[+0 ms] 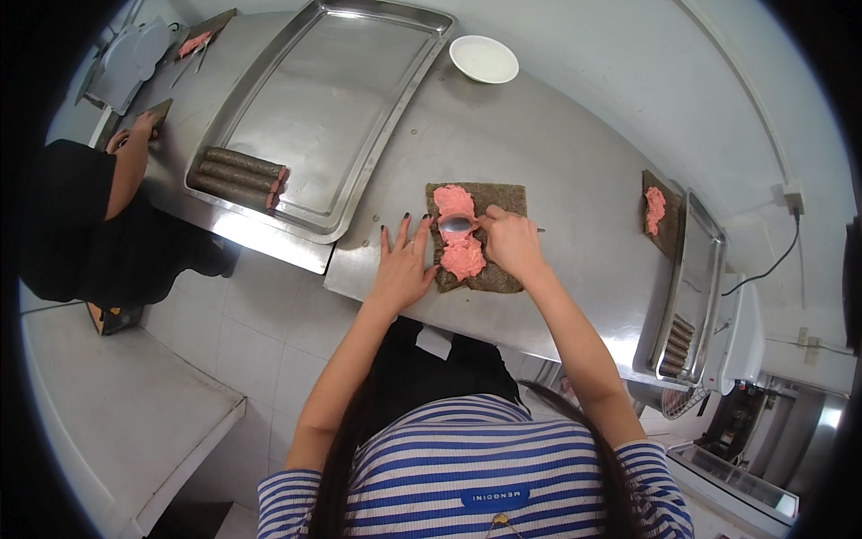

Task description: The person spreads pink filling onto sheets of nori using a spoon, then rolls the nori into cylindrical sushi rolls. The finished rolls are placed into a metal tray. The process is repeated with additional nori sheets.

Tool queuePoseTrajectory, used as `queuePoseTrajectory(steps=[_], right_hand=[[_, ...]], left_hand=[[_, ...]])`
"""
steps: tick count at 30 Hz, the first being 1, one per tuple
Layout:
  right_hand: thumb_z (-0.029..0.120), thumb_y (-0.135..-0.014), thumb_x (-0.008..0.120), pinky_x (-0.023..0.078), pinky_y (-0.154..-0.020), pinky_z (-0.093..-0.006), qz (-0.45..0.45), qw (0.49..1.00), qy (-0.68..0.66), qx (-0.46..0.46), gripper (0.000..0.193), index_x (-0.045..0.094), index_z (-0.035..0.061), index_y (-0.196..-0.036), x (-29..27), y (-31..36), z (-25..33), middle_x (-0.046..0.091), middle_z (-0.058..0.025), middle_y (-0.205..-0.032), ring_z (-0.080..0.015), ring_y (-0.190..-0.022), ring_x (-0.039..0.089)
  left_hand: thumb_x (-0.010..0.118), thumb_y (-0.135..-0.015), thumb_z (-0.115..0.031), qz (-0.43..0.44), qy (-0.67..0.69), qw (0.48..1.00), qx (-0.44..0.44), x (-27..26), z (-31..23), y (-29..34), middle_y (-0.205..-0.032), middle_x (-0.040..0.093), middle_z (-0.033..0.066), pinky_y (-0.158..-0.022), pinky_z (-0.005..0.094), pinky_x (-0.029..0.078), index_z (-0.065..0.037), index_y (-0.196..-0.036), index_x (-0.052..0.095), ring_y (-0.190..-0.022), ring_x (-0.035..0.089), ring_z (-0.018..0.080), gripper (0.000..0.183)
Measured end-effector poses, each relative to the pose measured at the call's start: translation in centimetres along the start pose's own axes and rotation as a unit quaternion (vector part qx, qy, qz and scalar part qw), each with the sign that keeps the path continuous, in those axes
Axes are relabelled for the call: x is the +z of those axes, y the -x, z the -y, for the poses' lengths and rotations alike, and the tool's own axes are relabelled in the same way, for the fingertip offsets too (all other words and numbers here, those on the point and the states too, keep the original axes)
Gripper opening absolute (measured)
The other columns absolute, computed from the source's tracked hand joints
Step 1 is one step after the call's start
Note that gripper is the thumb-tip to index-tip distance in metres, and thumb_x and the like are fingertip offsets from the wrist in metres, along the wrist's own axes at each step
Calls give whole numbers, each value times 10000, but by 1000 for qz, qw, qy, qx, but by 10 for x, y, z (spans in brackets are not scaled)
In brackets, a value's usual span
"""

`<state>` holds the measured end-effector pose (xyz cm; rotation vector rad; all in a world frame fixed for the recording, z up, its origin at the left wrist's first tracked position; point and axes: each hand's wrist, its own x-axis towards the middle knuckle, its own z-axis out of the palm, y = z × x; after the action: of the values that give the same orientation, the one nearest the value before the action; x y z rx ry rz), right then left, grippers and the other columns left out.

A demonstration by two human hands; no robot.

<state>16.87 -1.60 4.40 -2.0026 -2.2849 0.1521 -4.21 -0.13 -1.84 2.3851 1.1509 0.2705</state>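
A dark green nori sheet (499, 269) lies on the steel table before me. Along its left part runs a strip of pink minced paste (463, 259), in lumps. My right hand (512, 241) grips a metal spoon (456, 223), whose bowl rests on the middle of the paste; the handle's end sticks out right of the hand. My left hand (403, 268) lies at the sheet's left edge with fingers spread, the thumb near the sheet's lower left side.
A large steel tray (368, 153) at left holds several nori rolls (235, 178). A white bowl (485, 59) stands behind. At right are another paste-topped nori sheet (663, 216) and a tray (709, 225) with rolls. A co-worker (99, 198) works at far left.
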Motion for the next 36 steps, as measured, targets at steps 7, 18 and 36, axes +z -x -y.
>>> queuePoseTrajectory(steps=[7,18,36], right_hand=[[18,-705,558,520,-637,-431,3,999,9,31,245,707,77,-890,6,-17,-5,611,-72,-863,-303,-742,645],[60,-784,546,513,-718,-461,-35,992,-63,108,188,689,44,-904,-15,-19,-14,603,-147,-932,-351,-828,630],[105,-735,586,520,-532,-338,-15,990,136,-44,104,633,14,-754,2,47,34,581,-79,-814,-205,-697,631]], left_hand=[[666,-794,-258,-10,-10,1000,6,1,0,1,-1307,504,171,-1089,618,150,1,-1444,184,-1391,233,352,850],[668,-795,-250,1,-1,1000,2,-1,-2,0,-1257,531,199,-1092,620,141,-17,-1453,156,-1396,223,354,866],[737,-742,-275,2,-12,1000,8,-2,-10,12,-1274,520,184,-1080,638,156,-24,-1457,135,-1386,231,373,967]])
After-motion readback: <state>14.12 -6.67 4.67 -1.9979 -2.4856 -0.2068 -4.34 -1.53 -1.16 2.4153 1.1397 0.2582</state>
